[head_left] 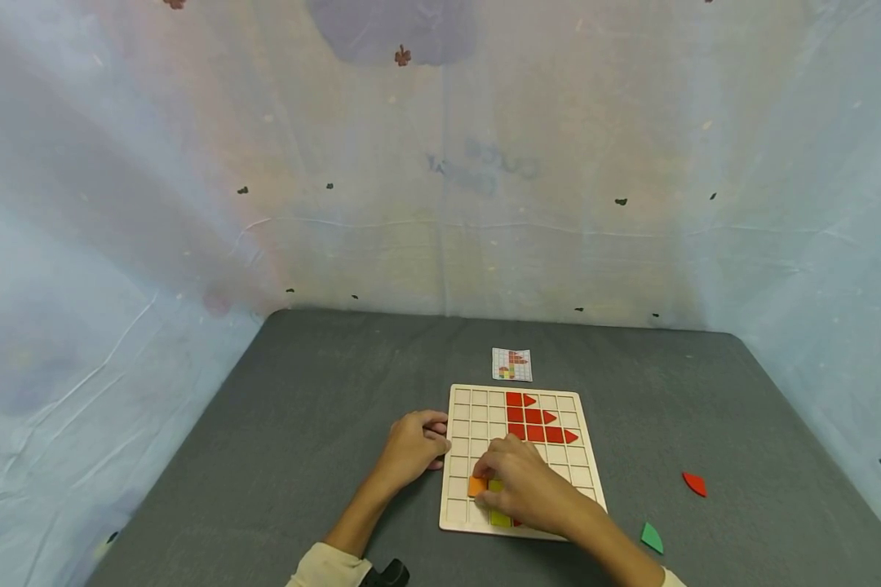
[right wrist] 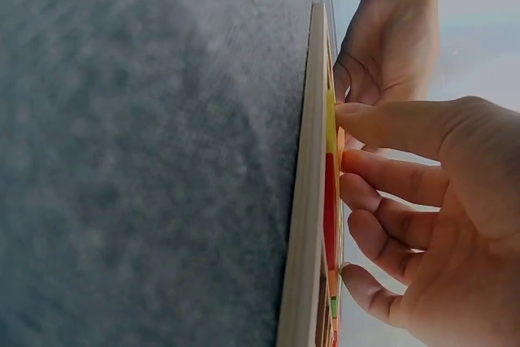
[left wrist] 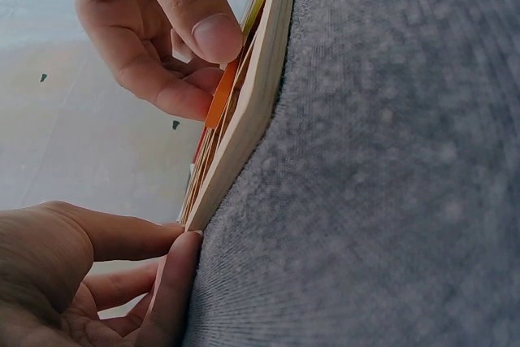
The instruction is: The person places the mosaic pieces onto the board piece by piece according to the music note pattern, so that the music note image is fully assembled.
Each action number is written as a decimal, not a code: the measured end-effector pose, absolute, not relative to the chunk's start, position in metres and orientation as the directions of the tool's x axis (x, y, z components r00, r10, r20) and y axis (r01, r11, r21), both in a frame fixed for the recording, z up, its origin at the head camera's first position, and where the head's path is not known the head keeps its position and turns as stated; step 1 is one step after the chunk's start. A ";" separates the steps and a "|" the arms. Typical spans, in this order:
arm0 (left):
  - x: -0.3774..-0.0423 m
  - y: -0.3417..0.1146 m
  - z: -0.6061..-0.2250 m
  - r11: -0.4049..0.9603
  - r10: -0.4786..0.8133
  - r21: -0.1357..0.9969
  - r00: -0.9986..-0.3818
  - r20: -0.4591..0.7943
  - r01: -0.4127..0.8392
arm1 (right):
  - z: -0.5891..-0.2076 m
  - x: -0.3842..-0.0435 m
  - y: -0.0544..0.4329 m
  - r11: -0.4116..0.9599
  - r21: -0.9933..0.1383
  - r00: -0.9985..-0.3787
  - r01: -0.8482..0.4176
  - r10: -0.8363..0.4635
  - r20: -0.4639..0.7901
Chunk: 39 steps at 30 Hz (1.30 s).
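A light wooden grid board (head_left: pixel 457 509) lies on the grey table. My left hand (head_left: pixel 409 447) is at its left side, pinching the edge between thumb and finger, as the left wrist view (left wrist: pixel 57 274) shows. Over the lower part of the board, my right hand (head_left: pixel 529 485) pinches an orange square tile (head_left: pixel 477 487) by its edges; the tile is tilted against the grid in the left wrist view. Yellow tiles (head_left: pixel 499 519) sit beside it, partly under the hand. Three rows of red tiles ending in points (head_left: pixel 533 416) fill upper cells. Some lower tiles are hidden by my right hand.
A small printed pattern card (head_left: pixel 501 363) lies beyond the board's far edge. To the right of the board, a red quarter-round piece (head_left: pixel 694 484) and a green one (head_left: pixel 652 538) lie loose on the table (head_left: pixel 338 367). A patterned sheet (head_left: pixel 440 147) hangs behind.
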<state>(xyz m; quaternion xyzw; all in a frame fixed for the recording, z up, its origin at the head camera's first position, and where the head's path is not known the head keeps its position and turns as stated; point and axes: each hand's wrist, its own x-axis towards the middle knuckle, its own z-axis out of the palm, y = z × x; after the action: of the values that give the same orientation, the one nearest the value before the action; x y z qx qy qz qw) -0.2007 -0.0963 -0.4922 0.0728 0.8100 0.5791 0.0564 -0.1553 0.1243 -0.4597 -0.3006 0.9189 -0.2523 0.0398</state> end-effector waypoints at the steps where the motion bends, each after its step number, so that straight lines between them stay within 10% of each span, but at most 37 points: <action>1: -0.201 -0.096 -0.492 0.319 0.183 0.946 -0.983 -0.007 0.053 | -0.459 -0.155 0.125 0.692 -0.489 -0.816 -0.531 -0.573 0.075; 39: -0.201 -0.096 -0.493 0.343 0.189 0.937 -0.982 0.002 0.068 | -0.451 -0.147 0.165 0.612 -0.631 -0.824 -0.477 -0.561 0.078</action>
<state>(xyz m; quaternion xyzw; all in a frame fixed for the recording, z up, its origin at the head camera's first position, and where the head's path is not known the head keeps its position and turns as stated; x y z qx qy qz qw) -0.2013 -0.0964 -0.4933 0.0785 0.8178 0.5677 0.0533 -0.1471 0.1653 -0.4508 -0.2897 0.8956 -0.3315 0.0638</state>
